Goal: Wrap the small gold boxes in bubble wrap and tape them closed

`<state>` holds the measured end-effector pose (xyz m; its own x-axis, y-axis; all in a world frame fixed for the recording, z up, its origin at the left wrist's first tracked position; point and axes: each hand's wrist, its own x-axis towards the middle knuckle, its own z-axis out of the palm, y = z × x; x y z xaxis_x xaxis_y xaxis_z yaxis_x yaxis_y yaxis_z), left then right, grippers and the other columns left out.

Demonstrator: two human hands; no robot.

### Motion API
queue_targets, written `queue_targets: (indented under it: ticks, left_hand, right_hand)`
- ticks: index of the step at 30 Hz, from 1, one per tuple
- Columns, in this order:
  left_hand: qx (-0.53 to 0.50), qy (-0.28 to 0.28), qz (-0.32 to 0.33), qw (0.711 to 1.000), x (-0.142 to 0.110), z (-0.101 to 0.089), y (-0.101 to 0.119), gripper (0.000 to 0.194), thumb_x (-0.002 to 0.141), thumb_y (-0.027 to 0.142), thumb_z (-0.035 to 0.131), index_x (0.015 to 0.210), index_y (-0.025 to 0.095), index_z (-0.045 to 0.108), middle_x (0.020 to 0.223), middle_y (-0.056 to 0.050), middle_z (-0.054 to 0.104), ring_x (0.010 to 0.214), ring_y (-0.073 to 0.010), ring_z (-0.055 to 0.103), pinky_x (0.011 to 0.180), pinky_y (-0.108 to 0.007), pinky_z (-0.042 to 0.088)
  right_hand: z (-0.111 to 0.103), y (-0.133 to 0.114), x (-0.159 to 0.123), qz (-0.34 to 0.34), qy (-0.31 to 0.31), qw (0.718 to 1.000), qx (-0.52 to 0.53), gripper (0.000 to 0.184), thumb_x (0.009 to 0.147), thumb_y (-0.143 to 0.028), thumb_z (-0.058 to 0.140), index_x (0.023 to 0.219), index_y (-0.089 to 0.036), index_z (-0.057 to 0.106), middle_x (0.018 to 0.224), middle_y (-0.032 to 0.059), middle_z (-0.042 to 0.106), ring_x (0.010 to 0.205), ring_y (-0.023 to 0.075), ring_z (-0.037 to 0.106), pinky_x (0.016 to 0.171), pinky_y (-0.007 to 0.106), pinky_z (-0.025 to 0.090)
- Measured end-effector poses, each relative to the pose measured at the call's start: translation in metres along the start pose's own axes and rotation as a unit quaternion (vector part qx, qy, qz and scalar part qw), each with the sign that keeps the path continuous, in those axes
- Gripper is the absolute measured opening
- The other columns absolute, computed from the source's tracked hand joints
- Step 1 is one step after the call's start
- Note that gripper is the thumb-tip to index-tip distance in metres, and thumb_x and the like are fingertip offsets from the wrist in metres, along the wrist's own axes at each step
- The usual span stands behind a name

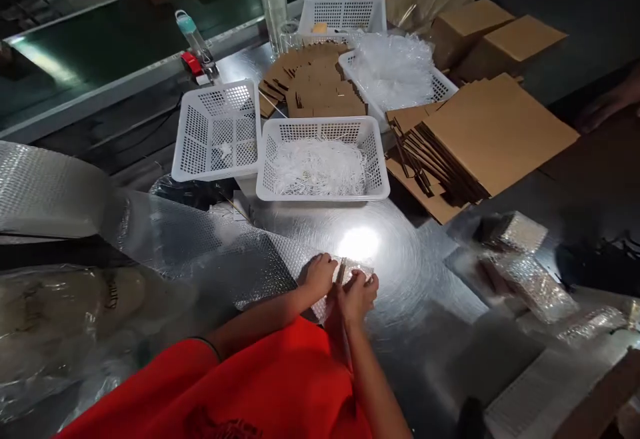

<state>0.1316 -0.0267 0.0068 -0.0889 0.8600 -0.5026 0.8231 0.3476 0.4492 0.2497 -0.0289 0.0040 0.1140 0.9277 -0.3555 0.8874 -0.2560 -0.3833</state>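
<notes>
A long sheet of bubble wrap runs across the metal table from the left and ends under my hands. My left hand has its fingers curled down on the wrap. Close to its right, my right hand grips the wrap with bent fingers and thumb. Between the hands lies a small wrapped piece with a thin brownish edge; what is inside it I cannot make out. A white basket of thin white strands stands just beyond my hands.
A bubble wrap roll sits at the left. Beyond are a second white basket, a basket of clear plastic, stacked cardboard and tape rolls. Bubble-wrapped boxes lie right; another person's hand shows there.
</notes>
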Motion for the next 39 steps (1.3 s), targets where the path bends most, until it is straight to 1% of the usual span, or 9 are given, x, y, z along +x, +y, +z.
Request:
queue_targets:
  ticks: [4, 13, 17, 22, 25, 28, 31, 34, 39]
  left_hand:
    - [0.153, 0.004, 0.112, 0.982, -0.016, 0.005, -0.021, 0.079, 0.072, 0.029, 0.085, 0.142, 0.019, 0.05, 0.153, -0.017, 0.045, 0.137, -0.0338, 0.044, 0.113, -0.047, 0.039]
    - [0.177, -0.028, 0.094, 0.979, -0.035, 0.035, -0.035, 0.126, 0.063, 0.054, 0.087, 0.161, 0.021, 0.015, 0.169, -0.02, 0.006, 0.155, -0.0415, 0.006, 0.122, -0.066, 0.011]
    - [0.207, 0.002, 0.127, 0.97, -0.06, 0.049, -0.039, 0.11, 0.075, 0.057, 0.076, 0.161, 0.021, 0.017, 0.169, -0.018, 0.005, 0.156, -0.0405, 0.003, 0.122, -0.069, 0.01]
    - [0.205, -0.074, 0.238, 0.947, -0.097, 0.072, -0.05, 0.069, 0.09, 0.04, 0.062, 0.154, 0.023, 0.04, 0.165, -0.011, 0.031, 0.156, -0.0309, 0.016, 0.127, -0.06, 0.014]
    - [0.161, -0.12, 0.307, 0.93, -0.106, 0.07, -0.054, 0.053, 0.093, 0.027, 0.056, 0.145, 0.033, 0.053, 0.155, -0.003, 0.049, 0.153, -0.0246, 0.028, 0.13, -0.05, 0.015]
    - [0.139, -0.16, 0.325, 0.922, -0.099, 0.054, -0.048, 0.049, 0.087, 0.029, 0.064, 0.136, 0.032, 0.061, 0.151, -0.005, 0.053, 0.146, -0.0291, 0.04, 0.126, -0.052, 0.023]
    - [0.13, -0.109, 0.291, 0.941, -0.075, 0.031, -0.043, 0.046, 0.093, 0.028, 0.055, 0.138, 0.02, 0.058, 0.153, -0.013, 0.049, 0.143, -0.0281, 0.043, 0.121, -0.046, 0.033]
    - [0.176, -0.032, 0.256, 0.95, -0.041, 0.01, -0.05, 0.064, 0.093, 0.025, 0.058, 0.153, 0.019, 0.039, 0.164, -0.014, 0.032, 0.153, -0.0313, 0.026, 0.124, -0.054, 0.023]
    - [0.227, -0.076, 0.262, 0.935, -0.006, -0.003, -0.065, 0.095, 0.079, 0.049, 0.077, 0.158, 0.033, 0.027, 0.169, -0.009, 0.02, 0.154, -0.0381, 0.016, 0.12, -0.071, 0.014]
  right_hand:
    - [-0.002, -0.001, 0.002, -0.001, -0.001, 1.0, -0.022, 0.051, 0.074, -0.033, 0.069, 0.121, -0.021, 0.056, 0.151, 0.0216, 0.031, 0.13, 0.0436, 0.045, 0.094, 0.054, 0.045]
    - [-0.007, 0.029, 0.007, -0.115, -0.049, 0.992, 0.013, 0.057, 0.08, -0.042, 0.065, 0.131, -0.019, 0.055, 0.152, 0.0213, 0.026, 0.135, 0.0411, 0.04, 0.102, 0.052, 0.042]
    - [-0.008, 0.019, 0.003, -0.105, -0.036, 0.994, -0.024, 0.054, 0.081, -0.039, 0.064, 0.131, -0.021, 0.055, 0.153, 0.0198, 0.026, 0.132, 0.0395, 0.044, 0.098, 0.05, 0.045]
    - [-0.013, 0.0, -0.001, -0.069, -0.029, 0.995, -0.069, 0.051, 0.081, -0.03, 0.066, 0.13, -0.02, 0.056, 0.151, 0.0197, 0.032, 0.127, 0.0359, 0.051, 0.097, 0.047, 0.046]
    - [-0.014, -0.01, -0.002, -0.04, -0.025, 0.996, -0.076, 0.048, 0.082, -0.029, 0.065, 0.129, -0.02, 0.057, 0.151, 0.0194, 0.033, 0.126, 0.035, 0.051, 0.095, 0.047, 0.047]
    - [-0.012, -0.014, -0.001, -0.018, -0.014, 0.997, -0.074, 0.05, 0.081, -0.032, 0.069, 0.128, -0.02, 0.057, 0.152, 0.0193, 0.031, 0.129, 0.0352, 0.049, 0.094, 0.047, 0.047]
    - [-0.008, -0.014, 0.002, -0.002, 0.005, 0.997, -0.076, 0.049, 0.08, -0.032, 0.069, 0.126, -0.02, 0.057, 0.15, 0.0191, 0.033, 0.127, 0.0345, 0.05, 0.092, 0.046, 0.048]
    - [-0.005, -0.011, 0.004, -0.006, 0.009, 0.997, -0.074, 0.047, 0.079, -0.033, 0.068, 0.123, -0.02, 0.058, 0.148, 0.0187, 0.035, 0.123, 0.0343, 0.052, 0.09, 0.045, 0.048]
    - [-0.003, -0.001, 0.006, -0.013, 0.026, 0.998, -0.054, 0.047, 0.077, -0.032, 0.068, 0.121, -0.02, 0.058, 0.145, 0.018, 0.037, 0.121, 0.0322, 0.052, 0.09, 0.043, 0.047]
